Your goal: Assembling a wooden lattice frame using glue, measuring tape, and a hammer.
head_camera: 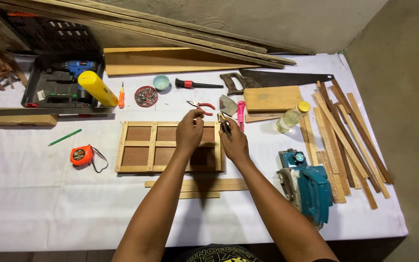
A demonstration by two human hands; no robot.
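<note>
Fingers (196, 116) near pliers (201, 105), above frame (136, 145).

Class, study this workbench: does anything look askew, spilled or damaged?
Only the teal electric planer stands out: it lies tilted near the white-covered table's front edge. Nothing looks spilled or broken; the thin wooden strips lie loosely fanned.

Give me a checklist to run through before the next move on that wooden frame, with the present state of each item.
1. Wooden frame lies flat on the white table: ok.
2. Left hand rests on the frame's top rail: ok.
3. Right hand grips a small dark tool at the frame's right corner: ok; what kind of tool, cannot tell.
4. Dish of nails lies close behind the frame: ok.
5. Electric planer stands close to the right forearm: not ok.
6. A nail is set between the left fingers: cannot tell.
</note>
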